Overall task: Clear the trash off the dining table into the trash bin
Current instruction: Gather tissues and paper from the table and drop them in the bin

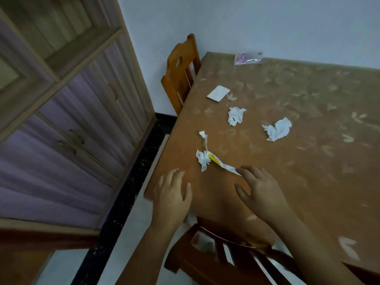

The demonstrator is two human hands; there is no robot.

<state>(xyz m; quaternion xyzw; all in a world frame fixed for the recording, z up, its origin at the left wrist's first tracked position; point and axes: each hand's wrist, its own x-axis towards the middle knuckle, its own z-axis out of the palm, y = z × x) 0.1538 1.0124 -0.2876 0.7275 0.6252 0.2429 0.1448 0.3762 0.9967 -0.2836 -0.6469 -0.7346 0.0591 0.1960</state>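
1. A person stands at the corner of a dining table (308, 171) covered in a tan, leaf-patterned cloth, seen from a head-worn camera looking down.
2. The left hand (172, 192) hovers over the near corner with its fingers relaxed and spread. It holds nothing.
3. The right hand (260, 189) is also spread and empty. Its fingertips (239, 170) reach the near end of a long wrapper strip (221, 163) with a yellow patch and seem to touch it.
4. All the trash still lies on the table:
   - a small crumpled tissue (202, 160) touching the wrapper's far end
   - a twisted paper scrap (204, 138) just beyond it
   - a second crumpled tissue (236, 116) and a third crumpled tissue (277, 130) nearer the middle
   - a flat white card (218, 93) farther off
   - a plastic packet (248, 58) at the far edge by the wall
5. No trash bin is in view.
6. Judged step: the very start of clearing, with the first pick-up about to be made.
7. The next move likely calls for the right hand to pinch the wrapper while the left gathers the tissue beside it. The bin must then be found.
8. One wooden chair (181, 75) stands at the table's left side and another chair (226, 256) below the hands.
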